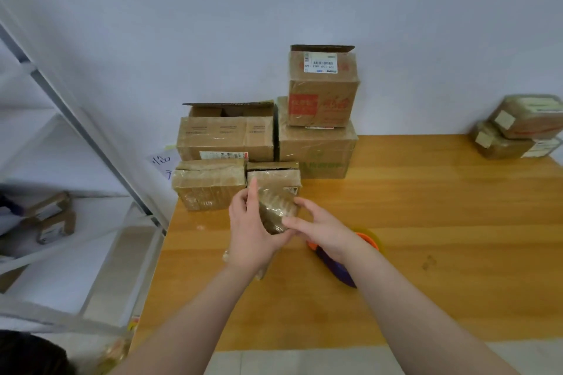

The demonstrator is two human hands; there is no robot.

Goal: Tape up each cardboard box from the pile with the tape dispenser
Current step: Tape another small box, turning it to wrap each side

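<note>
A small cardboard box (275, 207) wrapped in shiny tape is held tilted above the wooden table (426, 222), in front of the pile. My left hand (253, 231) grips its left side and underside. My right hand (320, 228) touches its right edge with fingers spread. The tape dispenser (341, 265), orange with a purple handle, lies on the table under my right wrist, partly hidden. The pile of boxes (225, 137) stands at the table's back left, with one box (323, 91) stacked on top.
Two taped boxes (518, 131) sit stacked at the table's far right edge. A white metal shelf (61, 161) with small boxes stands to the left of the table. A white wall is behind the pile.
</note>
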